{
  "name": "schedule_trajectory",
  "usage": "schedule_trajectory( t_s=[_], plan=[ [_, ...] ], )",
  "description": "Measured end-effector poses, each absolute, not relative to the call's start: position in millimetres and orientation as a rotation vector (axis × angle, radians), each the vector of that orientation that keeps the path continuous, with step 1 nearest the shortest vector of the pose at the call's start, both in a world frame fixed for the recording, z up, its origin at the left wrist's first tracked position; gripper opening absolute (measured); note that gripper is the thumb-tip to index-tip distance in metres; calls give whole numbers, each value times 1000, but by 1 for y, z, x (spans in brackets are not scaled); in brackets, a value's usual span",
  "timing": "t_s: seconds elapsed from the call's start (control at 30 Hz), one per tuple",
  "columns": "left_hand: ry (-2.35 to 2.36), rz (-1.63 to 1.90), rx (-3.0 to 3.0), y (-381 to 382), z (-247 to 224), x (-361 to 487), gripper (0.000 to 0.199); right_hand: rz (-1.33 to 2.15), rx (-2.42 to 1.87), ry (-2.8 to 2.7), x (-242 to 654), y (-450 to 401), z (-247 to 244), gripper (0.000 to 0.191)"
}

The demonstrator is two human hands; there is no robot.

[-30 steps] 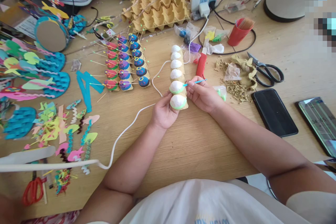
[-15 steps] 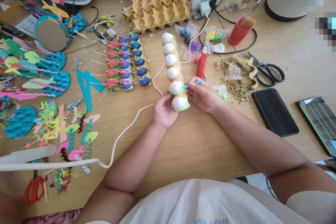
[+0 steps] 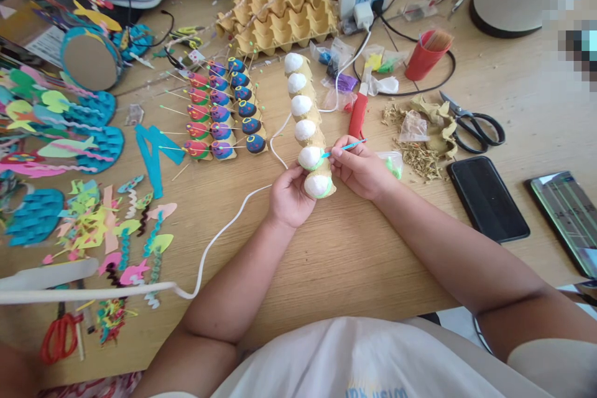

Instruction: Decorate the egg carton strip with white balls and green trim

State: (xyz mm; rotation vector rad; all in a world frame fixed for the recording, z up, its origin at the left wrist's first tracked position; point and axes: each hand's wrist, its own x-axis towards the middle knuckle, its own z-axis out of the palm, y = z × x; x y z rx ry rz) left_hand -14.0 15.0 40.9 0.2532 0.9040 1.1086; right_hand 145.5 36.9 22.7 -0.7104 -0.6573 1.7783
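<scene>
A strip of egg carton (image 3: pixel 315 137) stretches away from me, its several cups topped with white domes. Round the bases of the two nearest domes runs light green clay (image 3: pixel 329 188). My left hand (image 3: pixel 291 198) is closed on the near end of the strip, thumb beside the second dome. Pinched in my right hand (image 3: pixel 357 168) is a thin blue clay tool (image 3: pixel 345 148), its tip touching the green edge of that second dome. A small bag of green clay (image 3: pixel 394 165) lies just beyond my right wrist.
Painted egg-carton strips (image 3: pixel 222 112) with pins stand left of centre. A red-handled knife (image 3: pixel 359 113), black scissors (image 3: pixel 476 124) and a phone (image 3: pixel 489 199) lie to the right. A white cable (image 3: pixel 219 233) crosses the table on the left. Egg trays (image 3: pixel 284 9) sit at the back.
The strip has shifted and tilted slightly to the left in my left hand. The blue tool's tip stays at the second dome's green edge.
</scene>
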Motion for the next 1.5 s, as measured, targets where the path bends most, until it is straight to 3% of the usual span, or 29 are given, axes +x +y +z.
schedule_trajectory(
  t_s=[1.03, 1.5],
  plan=[
    [871, 1116, 255, 14, 36, -15, 33, 1743, -729, -734, 144, 35, 23, 42],
    [866, 1118, 261, 13, 39, -13, 39, 1737, -707, -728, 144, 34, 25, 41]
  ],
)
